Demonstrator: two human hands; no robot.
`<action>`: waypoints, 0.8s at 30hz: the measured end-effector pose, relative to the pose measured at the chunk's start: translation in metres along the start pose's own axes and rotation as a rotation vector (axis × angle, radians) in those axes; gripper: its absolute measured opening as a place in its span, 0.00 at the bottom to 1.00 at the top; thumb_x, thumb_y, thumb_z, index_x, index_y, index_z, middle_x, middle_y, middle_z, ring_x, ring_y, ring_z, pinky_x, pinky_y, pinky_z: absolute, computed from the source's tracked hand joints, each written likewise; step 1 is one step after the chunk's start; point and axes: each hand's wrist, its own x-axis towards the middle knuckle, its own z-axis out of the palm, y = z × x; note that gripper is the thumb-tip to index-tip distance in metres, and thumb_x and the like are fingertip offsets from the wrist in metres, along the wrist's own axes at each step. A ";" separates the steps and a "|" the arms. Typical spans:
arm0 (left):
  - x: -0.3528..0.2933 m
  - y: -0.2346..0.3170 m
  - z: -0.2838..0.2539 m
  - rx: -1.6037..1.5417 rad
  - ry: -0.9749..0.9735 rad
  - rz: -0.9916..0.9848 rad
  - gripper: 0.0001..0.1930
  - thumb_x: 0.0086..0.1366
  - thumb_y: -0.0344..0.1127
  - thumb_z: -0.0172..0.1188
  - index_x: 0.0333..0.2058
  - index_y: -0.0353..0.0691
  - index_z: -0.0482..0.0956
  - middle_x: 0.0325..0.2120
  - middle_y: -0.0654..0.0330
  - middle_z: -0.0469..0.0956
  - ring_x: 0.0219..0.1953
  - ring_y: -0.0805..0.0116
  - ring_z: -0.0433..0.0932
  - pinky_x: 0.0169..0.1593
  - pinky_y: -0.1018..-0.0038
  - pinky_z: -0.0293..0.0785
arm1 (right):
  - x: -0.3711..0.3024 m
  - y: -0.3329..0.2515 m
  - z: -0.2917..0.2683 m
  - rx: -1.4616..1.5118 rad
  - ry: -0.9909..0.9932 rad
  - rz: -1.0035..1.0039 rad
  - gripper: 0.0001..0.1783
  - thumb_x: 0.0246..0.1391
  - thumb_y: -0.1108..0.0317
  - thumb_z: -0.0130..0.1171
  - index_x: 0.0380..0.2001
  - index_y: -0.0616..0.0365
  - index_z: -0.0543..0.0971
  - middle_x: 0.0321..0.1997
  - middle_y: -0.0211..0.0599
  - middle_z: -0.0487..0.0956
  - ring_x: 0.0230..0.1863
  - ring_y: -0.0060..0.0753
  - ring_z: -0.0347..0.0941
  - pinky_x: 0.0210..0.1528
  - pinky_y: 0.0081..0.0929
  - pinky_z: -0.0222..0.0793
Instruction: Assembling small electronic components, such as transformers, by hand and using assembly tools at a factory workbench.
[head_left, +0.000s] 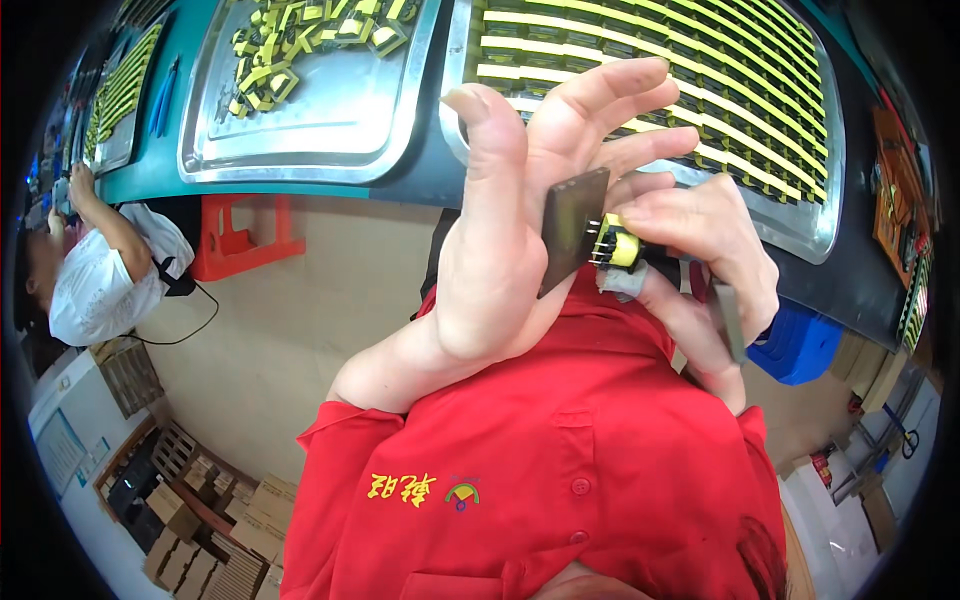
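Observation:
My left hand (505,225) is raised with its palm turned toward the right, thumb up and fingers spread. Across its palm lies a dark flat plate (573,232) with small marks along its top edge; the fingers do not wrap round it. Close beside the plate, my right hand (715,240) pinches a small transformer (619,243) with yellow tape and a black base, its metal pins pointing at the plate. A pale wrap (622,282) covers a fingertip of that hand. Below its knuckles sticks out a grey metal bar (728,322), whose other end is hidden.
Beyond my hands, a metal tray (455,110) bears rows of yellow-taped transformers. Left of it, another tray (300,130) has loose ones. A red stool (240,240), a blue bin (797,345) and cardboard boxes (262,520) stand lower. A co-worker (110,270) sits far left.

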 end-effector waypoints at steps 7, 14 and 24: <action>0.000 0.001 0.016 0.196 0.176 -0.050 0.52 0.61 0.76 0.15 0.62 0.34 0.58 0.59 0.51 0.63 0.60 0.60 0.64 0.61 0.66 0.60 | 0.002 -0.008 -0.002 -0.007 -0.056 0.079 0.18 0.40 0.72 0.69 0.39 0.64 0.80 0.35 0.38 0.82 0.30 0.29 0.68 0.33 0.23 0.61; 0.005 -0.001 0.009 -0.047 0.167 -0.156 0.49 0.63 0.75 0.19 0.64 0.34 0.53 0.59 0.50 0.62 0.61 0.57 0.63 0.64 0.62 0.58 | -0.002 -0.004 0.000 0.132 0.014 0.211 0.20 0.39 0.70 0.71 0.38 0.65 0.81 0.35 0.38 0.82 0.28 0.23 0.62 0.29 0.20 0.55; 0.006 0.001 0.013 -0.024 0.218 -0.088 0.49 0.64 0.75 0.20 0.65 0.34 0.50 0.60 0.50 0.60 0.62 0.57 0.61 0.63 0.64 0.58 | 0.006 -0.009 0.001 -0.085 0.019 0.076 0.19 0.36 0.71 0.70 0.36 0.62 0.81 0.33 0.36 0.82 0.27 0.26 0.67 0.28 0.22 0.56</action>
